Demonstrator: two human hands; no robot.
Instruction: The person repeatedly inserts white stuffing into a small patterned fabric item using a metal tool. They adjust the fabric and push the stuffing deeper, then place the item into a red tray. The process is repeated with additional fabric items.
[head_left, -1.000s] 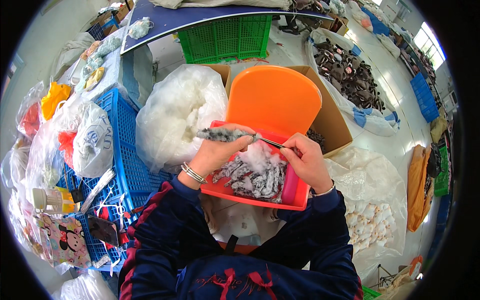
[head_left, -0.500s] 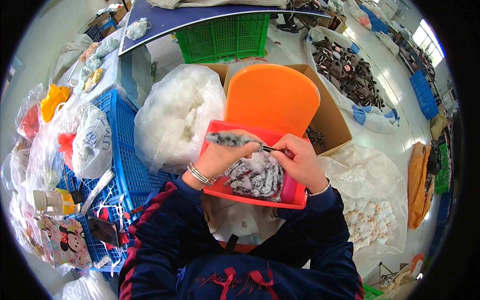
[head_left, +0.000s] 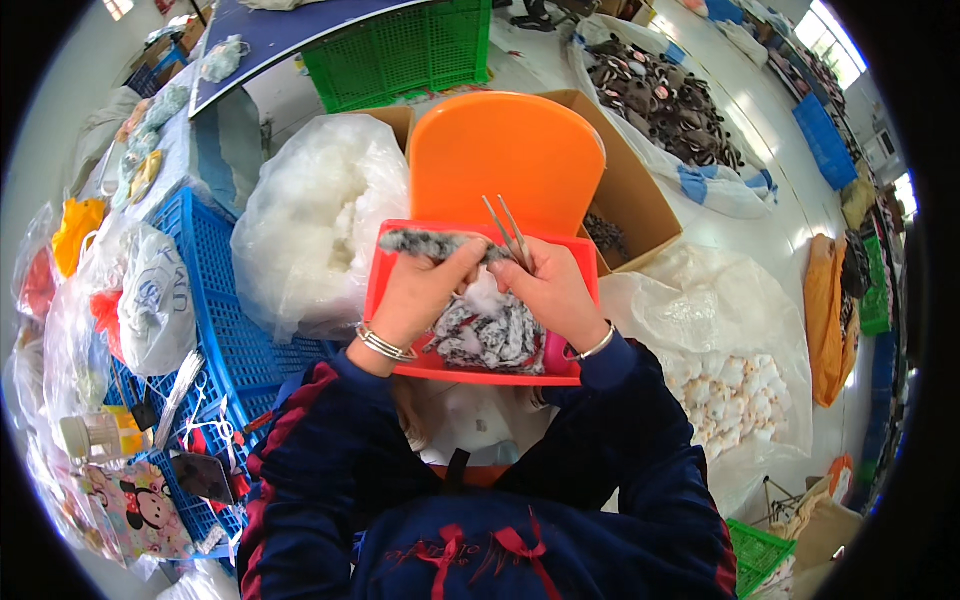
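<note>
A narrow, fuzzy grey plush piece is gripped by my left hand, its fingers closed around it. My right hand is closed too, with metal tweezers tucked in it, tips pointing up and away from me. Its thumb and fingertips meet the right end of the plush piece. Both hands are above a red tray. Inside the tray lie a pile of grey-and-white plush pieces, a tuft of white stuffing and a pink object partly under my right wrist.
An orange chair back rises behind the tray, before a cardboard box. Left are a bag of white stuffing and a blue crate. Right, a clear bag holds small white pieces; beyond, a sack holds dark plush items.
The tweezers have swung from the plush piece's end to point upward in my right hand. My right fingers now pinch at that end. The whole view has shifted slightly.
</note>
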